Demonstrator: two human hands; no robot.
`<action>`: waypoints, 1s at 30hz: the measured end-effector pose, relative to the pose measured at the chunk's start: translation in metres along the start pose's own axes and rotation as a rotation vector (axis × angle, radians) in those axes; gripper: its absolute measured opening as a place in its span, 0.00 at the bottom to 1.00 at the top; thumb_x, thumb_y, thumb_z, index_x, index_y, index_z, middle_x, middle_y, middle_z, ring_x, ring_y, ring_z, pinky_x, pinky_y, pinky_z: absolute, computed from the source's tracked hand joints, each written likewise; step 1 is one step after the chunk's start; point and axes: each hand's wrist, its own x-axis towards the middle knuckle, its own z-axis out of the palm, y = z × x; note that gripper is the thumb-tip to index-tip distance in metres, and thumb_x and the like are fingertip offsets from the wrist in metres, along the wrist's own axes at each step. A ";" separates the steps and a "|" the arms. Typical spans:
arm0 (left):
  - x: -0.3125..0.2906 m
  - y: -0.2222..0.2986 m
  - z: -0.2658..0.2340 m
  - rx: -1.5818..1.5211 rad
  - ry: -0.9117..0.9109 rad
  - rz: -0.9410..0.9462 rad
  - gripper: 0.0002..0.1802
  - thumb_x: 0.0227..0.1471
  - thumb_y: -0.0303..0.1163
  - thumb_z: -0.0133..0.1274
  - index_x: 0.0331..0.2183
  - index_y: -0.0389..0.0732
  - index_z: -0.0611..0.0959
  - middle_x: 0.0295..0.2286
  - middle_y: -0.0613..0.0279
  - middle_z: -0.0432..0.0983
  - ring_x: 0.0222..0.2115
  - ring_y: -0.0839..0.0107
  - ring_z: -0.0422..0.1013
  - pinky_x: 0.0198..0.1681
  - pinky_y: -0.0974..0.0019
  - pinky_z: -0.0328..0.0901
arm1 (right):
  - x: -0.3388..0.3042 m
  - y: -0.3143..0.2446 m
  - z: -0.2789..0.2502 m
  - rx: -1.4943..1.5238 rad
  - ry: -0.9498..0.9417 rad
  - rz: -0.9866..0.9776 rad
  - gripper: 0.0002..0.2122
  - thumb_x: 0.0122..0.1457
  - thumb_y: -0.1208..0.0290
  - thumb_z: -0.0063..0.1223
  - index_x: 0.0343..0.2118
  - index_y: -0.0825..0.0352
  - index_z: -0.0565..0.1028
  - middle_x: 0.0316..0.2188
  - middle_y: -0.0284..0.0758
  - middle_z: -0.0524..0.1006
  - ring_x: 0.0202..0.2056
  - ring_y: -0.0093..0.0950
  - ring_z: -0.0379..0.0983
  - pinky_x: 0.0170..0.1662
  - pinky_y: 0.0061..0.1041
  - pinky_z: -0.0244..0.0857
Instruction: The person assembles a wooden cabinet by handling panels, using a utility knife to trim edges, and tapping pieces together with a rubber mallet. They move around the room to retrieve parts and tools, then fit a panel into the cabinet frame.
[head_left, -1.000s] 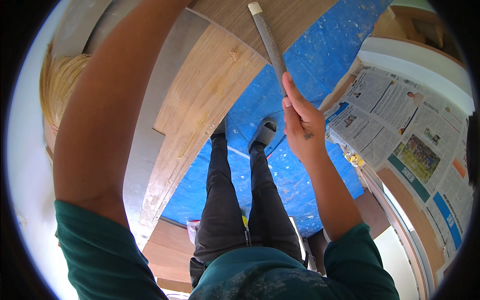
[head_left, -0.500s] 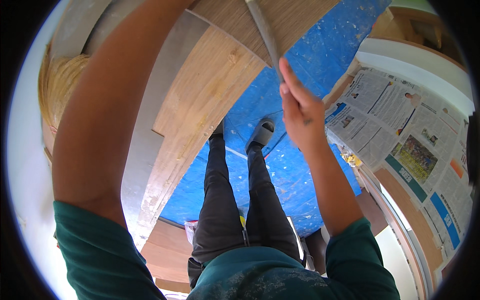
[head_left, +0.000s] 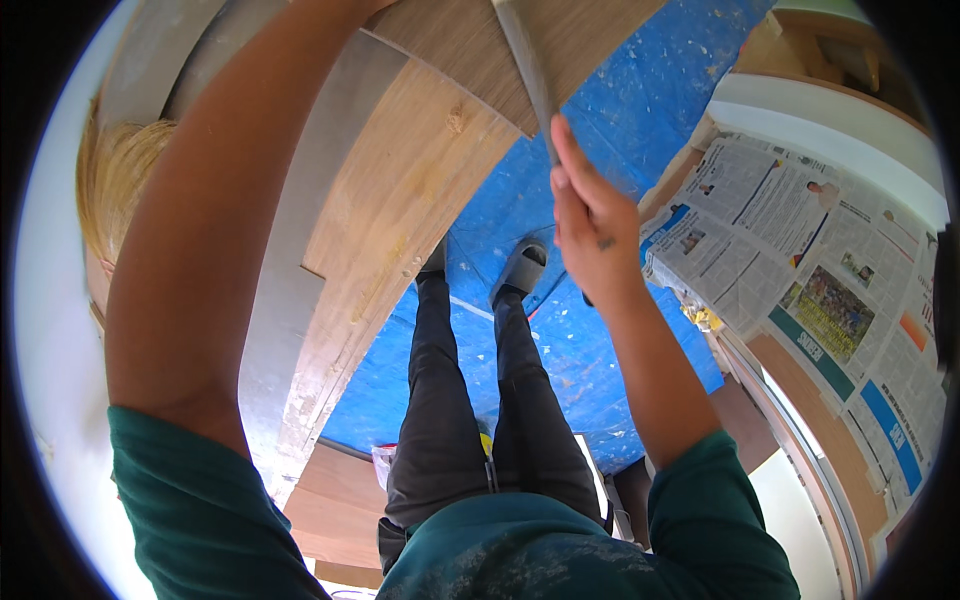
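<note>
My right hand (head_left: 597, 225) is closed around the lower end of a long, narrow grey tool (head_left: 532, 75), thumb and forefinger stretched along it. The tool looks like a blade seen nearly edge-on; its far end runs out at the top edge. It crosses over a brown wood-grain board (head_left: 450, 45) near that board's corner. Only a sliver of my left hand (head_left: 381, 5) shows at the top edge, by the board's left side; its fingers are out of view. Under the brown board lies a lighter wooden plank (head_left: 400, 170), its surface worn and stained.
Grey panels (head_left: 265, 290) lie left of the plank, with a pale bristly bundle (head_left: 125, 190) beyond my left arm. A paint-spotted blue sheet (head_left: 590, 370) covers the floor under my sandalled feet (head_left: 522, 265). Newspaper (head_left: 800, 270) covers a surface at the right.
My right hand and the tool have shifted slightly left and upward. The brown board and my left forearm have moved a little to the left. The newspaper and my feet look the same.
</note>
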 end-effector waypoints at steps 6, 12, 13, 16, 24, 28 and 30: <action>0.001 -0.002 0.001 0.020 0.000 -0.002 0.36 0.62 0.55 0.40 0.62 0.41 0.66 0.64 0.51 0.58 0.67 0.54 0.49 0.69 0.51 0.41 | -0.005 0.013 0.000 -0.043 -0.003 -0.078 0.26 0.65 0.83 0.49 0.64 0.54 0.68 0.25 0.34 0.76 0.25 0.15 0.64 0.31 0.16 0.63; 0.000 -0.002 0.000 0.017 -0.001 -0.003 0.36 0.62 0.55 0.40 0.62 0.41 0.66 0.64 0.51 0.58 0.67 0.53 0.49 0.69 0.51 0.41 | -0.014 0.010 0.002 -0.031 -0.018 -0.004 0.25 0.65 0.82 0.50 0.63 0.55 0.68 0.29 0.37 0.80 0.25 0.15 0.65 0.31 0.16 0.63; 0.000 -0.002 0.000 0.021 -0.001 -0.004 0.36 0.62 0.55 0.40 0.63 0.41 0.66 0.64 0.51 0.58 0.67 0.53 0.49 0.69 0.51 0.41 | -0.019 0.010 0.002 -0.012 -0.019 -0.045 0.24 0.65 0.82 0.49 0.63 0.56 0.69 0.29 0.37 0.80 0.25 0.15 0.65 0.31 0.17 0.63; 0.000 -0.001 0.000 0.019 -0.004 -0.003 0.36 0.62 0.55 0.40 0.63 0.41 0.66 0.64 0.51 0.58 0.67 0.54 0.49 0.69 0.51 0.41 | -0.007 0.014 0.001 -0.046 0.007 -0.060 0.24 0.65 0.82 0.50 0.63 0.56 0.68 0.28 0.37 0.79 0.25 0.15 0.65 0.31 0.17 0.63; 0.001 -0.002 -0.001 0.031 -0.017 0.000 0.36 0.63 0.55 0.38 0.63 0.41 0.66 0.64 0.51 0.57 0.67 0.55 0.48 0.70 0.52 0.41 | -0.024 0.021 0.002 -0.030 -0.019 -0.063 0.25 0.65 0.81 0.50 0.64 0.55 0.68 0.23 0.33 0.74 0.24 0.16 0.64 0.31 0.17 0.63; 0.001 -0.001 0.000 0.030 -0.021 0.010 0.36 0.63 0.56 0.38 0.63 0.41 0.65 0.65 0.50 0.57 0.67 0.55 0.48 0.70 0.51 0.40 | 0.003 0.012 0.004 -0.008 0.004 -0.079 0.25 0.65 0.82 0.50 0.64 0.53 0.68 0.22 0.32 0.72 0.24 0.16 0.64 0.31 0.17 0.63; 0.001 0.000 0.000 0.030 -0.024 0.008 0.36 0.63 0.56 0.38 0.63 0.41 0.65 0.65 0.50 0.57 0.67 0.55 0.48 0.70 0.51 0.40 | 0.002 0.012 0.004 0.007 0.013 -0.059 0.25 0.65 0.82 0.50 0.64 0.53 0.68 0.22 0.33 0.72 0.24 0.16 0.64 0.31 0.17 0.63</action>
